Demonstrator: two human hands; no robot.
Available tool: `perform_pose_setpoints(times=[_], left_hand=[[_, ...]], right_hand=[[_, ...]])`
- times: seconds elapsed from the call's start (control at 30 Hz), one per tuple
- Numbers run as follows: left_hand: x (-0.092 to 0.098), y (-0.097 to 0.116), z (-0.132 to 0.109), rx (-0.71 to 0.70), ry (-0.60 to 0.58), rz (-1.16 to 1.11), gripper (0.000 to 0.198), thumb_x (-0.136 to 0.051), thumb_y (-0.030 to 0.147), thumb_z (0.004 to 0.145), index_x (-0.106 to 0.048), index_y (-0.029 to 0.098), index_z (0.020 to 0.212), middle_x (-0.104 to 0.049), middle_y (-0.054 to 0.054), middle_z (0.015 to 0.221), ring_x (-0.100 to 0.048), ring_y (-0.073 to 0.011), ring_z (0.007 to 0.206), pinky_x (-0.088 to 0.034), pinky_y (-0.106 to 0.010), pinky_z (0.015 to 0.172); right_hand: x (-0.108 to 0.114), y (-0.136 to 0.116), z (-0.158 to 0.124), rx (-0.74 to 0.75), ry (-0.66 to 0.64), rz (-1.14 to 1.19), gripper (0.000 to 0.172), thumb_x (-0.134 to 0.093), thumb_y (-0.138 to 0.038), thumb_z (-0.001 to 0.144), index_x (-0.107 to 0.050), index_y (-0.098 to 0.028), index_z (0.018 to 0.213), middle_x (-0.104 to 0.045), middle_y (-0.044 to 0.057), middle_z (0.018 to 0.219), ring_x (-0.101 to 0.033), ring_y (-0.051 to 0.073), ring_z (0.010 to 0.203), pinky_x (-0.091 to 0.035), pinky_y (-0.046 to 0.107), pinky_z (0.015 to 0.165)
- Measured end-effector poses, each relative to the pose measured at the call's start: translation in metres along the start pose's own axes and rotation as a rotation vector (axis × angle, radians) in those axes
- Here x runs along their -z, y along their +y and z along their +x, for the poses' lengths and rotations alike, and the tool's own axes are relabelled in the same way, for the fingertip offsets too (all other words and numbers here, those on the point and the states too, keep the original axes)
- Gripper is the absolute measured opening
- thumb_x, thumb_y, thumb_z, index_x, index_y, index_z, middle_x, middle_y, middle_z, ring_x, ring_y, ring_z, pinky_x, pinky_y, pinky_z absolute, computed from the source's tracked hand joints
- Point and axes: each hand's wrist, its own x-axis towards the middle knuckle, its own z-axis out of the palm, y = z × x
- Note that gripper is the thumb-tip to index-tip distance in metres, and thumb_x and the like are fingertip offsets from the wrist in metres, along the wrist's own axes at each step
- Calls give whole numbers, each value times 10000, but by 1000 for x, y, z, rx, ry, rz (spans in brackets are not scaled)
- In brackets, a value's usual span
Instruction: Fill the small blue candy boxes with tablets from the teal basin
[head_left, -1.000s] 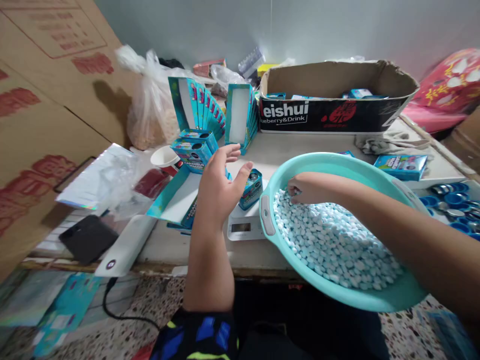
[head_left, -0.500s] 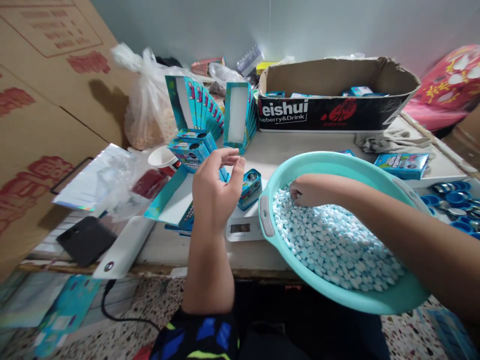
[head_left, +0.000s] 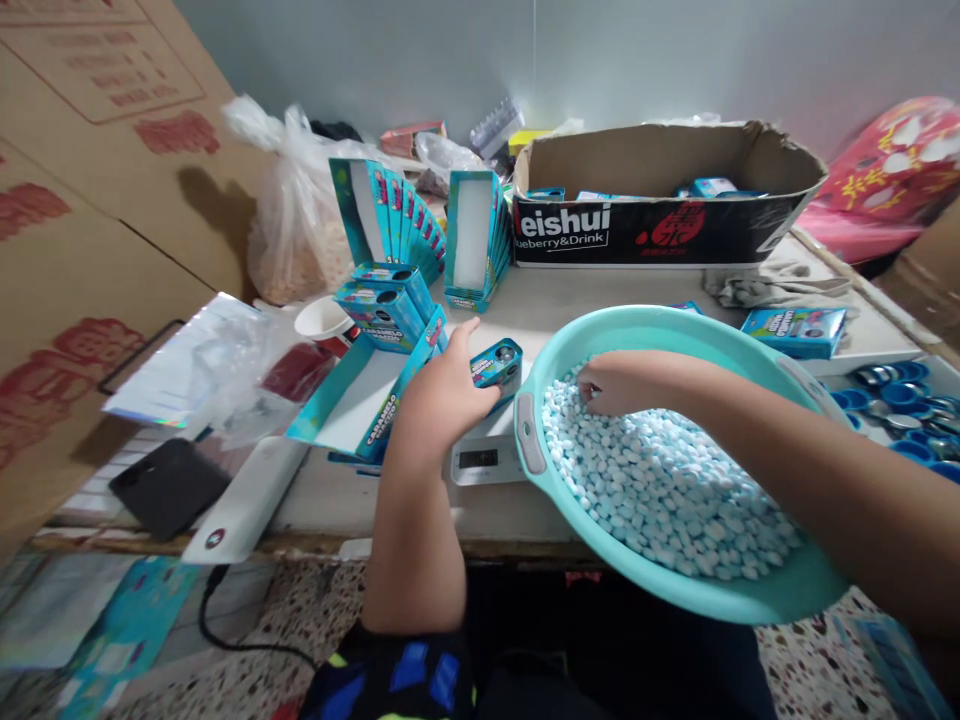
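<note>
My left hand closes around a small blue candy tin that stands over a white digital scale. Its thumb is on the near side, and the other fingers are mostly hidden behind the tin. Inside a turquoise basin, my right hand rests at the left of a heap of white and pale blue candies. The fingers there are curled, with a bit of white showing between them. Left of my left hand lies an open display box with several blue tins in it.
Folded display boxes stand fanned out at the back, beside a black carton with tins inside. Blue lids fill a tray at right. A white bar-shaped device with a cable and a dark pad lie left.
My left hand has come down from above onto the tin at the scale, and the tin now leans. The right hand stays in the candies with hardly any movement.
</note>
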Motion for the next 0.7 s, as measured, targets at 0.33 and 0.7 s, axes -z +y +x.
perform_pose_setpoints(times=[0.33,0.7], left_hand=[[1,7,6,-789,303,137,358,-645,201,921,-688,257,1272,-751,-51,1265,-690,-269,1155,-523,-430,1000],[-9,20,2,-722,333,211,393,-565,168,987,-729,411,1249,-743,12,1291,-649,-282,1226,-369,-536,1068]], right_hand=[[2,-2,-2,9,-5,-36,171,-548,-168,896,-713,-175,941,-691,58,894,-515,175,693,-320,307,624],[7,-6,-6,51,4,-35,197,-572,-208,894,-744,-152,971,-713,69,898,-507,157,661,-324,300,601]])
